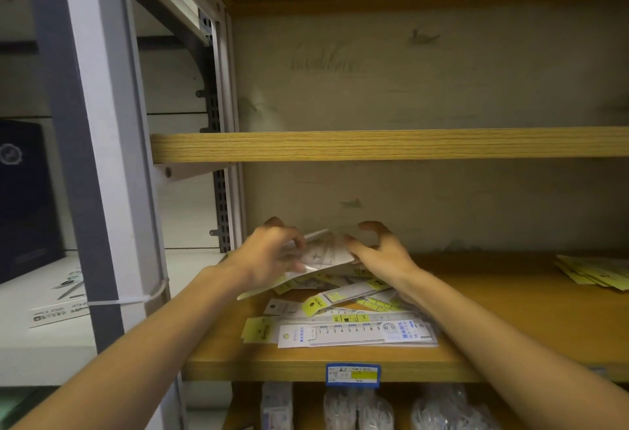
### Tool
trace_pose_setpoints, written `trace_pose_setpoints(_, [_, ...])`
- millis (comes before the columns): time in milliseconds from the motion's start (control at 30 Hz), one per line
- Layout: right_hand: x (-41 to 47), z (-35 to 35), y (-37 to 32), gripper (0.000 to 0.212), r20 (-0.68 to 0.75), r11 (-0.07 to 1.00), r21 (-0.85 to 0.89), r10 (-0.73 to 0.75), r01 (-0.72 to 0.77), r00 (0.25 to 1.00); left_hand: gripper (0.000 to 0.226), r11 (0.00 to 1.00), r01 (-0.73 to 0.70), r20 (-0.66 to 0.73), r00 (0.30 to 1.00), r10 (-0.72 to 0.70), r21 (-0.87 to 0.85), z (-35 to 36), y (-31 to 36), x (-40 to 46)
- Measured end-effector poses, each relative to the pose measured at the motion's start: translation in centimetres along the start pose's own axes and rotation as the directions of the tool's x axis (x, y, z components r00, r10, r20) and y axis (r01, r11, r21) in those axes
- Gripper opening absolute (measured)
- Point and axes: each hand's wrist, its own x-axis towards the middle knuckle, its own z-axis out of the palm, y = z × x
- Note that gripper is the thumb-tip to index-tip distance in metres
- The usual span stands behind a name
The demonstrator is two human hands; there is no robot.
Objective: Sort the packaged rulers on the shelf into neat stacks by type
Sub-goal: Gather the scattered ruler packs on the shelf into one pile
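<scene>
The left hand [269, 252] is pinching a clear packet [323, 252] above the ruler pile [347, 314] on the shelf [493, 320]. The right hand [381, 252] is touching the packet's right edge, fingers [369, 225] curled loosely (grasp uncertain). A second stack [595, 273] is lying far right.
</scene>
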Motion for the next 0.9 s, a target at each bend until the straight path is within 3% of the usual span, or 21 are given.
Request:
trace_pose_setpoints(167, [-0.8,-0.8,-1.1,0.044,0.097,0.972,0.226,0.048,-0.069,0.994,0.03,0.994,-0.098,-0.071,0.993,0.094,-0.048,0.2,2.1,0.4])
trace_pose_setpoints(267, [-0.3,-1.4,-0.8,0.037,-0.001,0.965,0.26,0.031,-0.03,1.0,0.031,0.994,-0.094,-0.105,0.991,0.088,-0.051,1.0,2.4,0.7])
trace_pose_setpoints(367, [1.2,-2.4,0.3,0.022,-0.173,0.942,0.319,0.167,-0.105,0.971,0.028,0.998,-0.056,-0.174,0.983,0.054,-0.007,1.8,2.1,1.0])
trace_pose_setpoints(467, [2.8,-3.8,2.3,0.012,-0.302,0.903,0.378,0.331,-0.206,0.894,0.016,0.999,-0.02,-0.104,0.994,0.024,0.041,2.5,1.5,1.1])
trace_pose_setpoints(567, [3.5,-4.8,3.7,0.017,-0.361,0.895,0.391,0.363,-0.214,0.859,0.01,0.992,-0.016,0.038,0.999,0.011,0.127,3.5,1.1,1.2])
trace_pose_setpoints(667, [3.7,-5.1,4.0,0.02,-0.364,0.902,0.367,0.363,-0.226,0.858,0.018,0.974,-0.054,0.115,0.993,0.03,0.22,4.8,1.3,1.7])
trace_pose_setpoints(900, [4.1,-5.4,4.0,0.02,-0.337,0.91,0.345,0.347,-0.229,0.875,0.028,0.971,-0.114,0.166,0.983,0.079,0.21,7.0,1.6,2.9])
